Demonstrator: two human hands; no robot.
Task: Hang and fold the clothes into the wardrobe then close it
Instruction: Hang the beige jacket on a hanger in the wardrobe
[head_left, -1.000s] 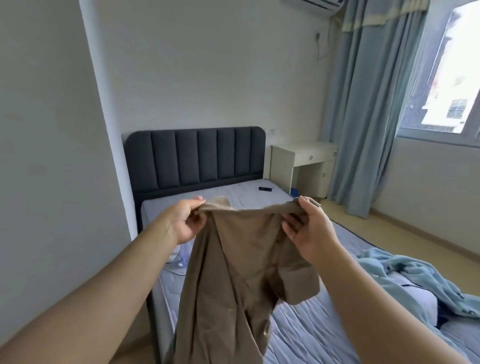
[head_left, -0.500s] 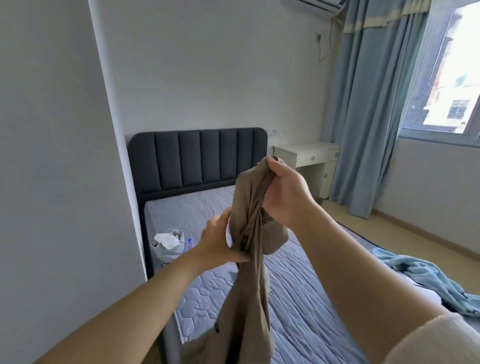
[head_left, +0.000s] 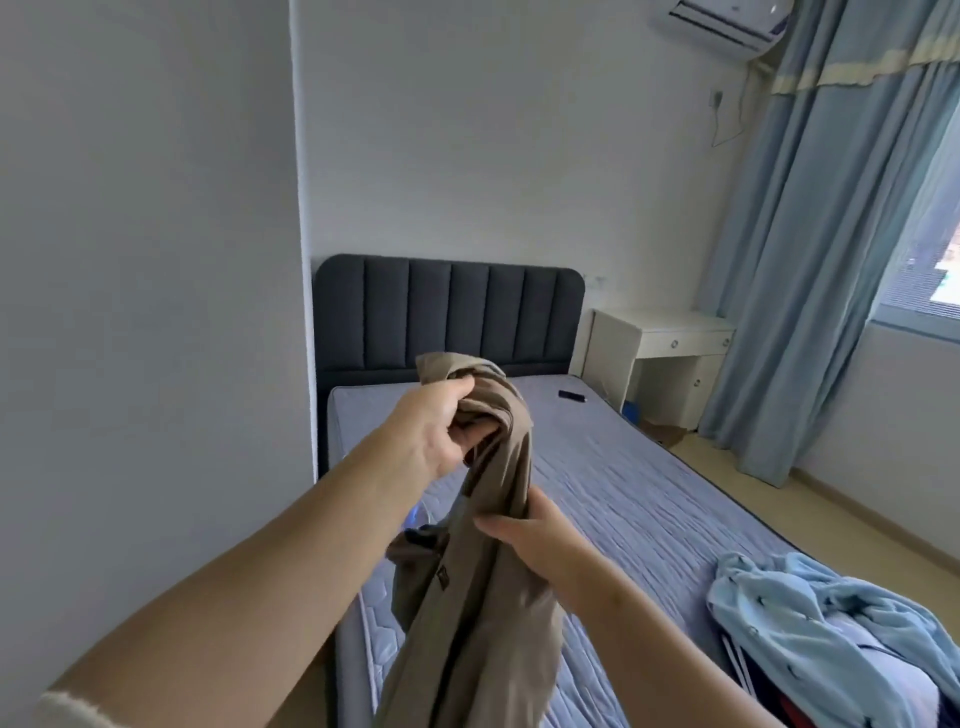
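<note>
The garment (head_left: 483, 597) hangs before the mattress (head_left: 623, 483), the left hand (head_left: 441, 431) gripping its top and the right hand (head_left: 530, 535) holding it lower down. The headboard (head_left: 447, 312) stands at the far end, a remote (head_left: 571, 396) lies on the mattress near it, and the desk (head_left: 670, 338) sits to its right, beside the curtain (head_left: 789, 260). A heap of clothing (head_left: 810, 623) lies on the mattress's near right side.

Tan garment (head_left: 483, 597), bunched above the mattress (head_left: 623, 493): thin woven cloth, matt, smooth, soft creases. Mattress: quilted cloth, stitched pattern, faint sheen. Headboard (head_left: 447, 312) at the mattress's far end: dark padded upholstery, matt, vertical channels. Light blue garment (head_left: 810, 623) on the mattress's near right part: soft matt cloth, small dark print. Desk (head_left: 670, 338) right of the mattress's far end: white, smooth, low sheen. Floor (head_left: 779, 514) right of the mattress: smooth, pale wood look.
</note>
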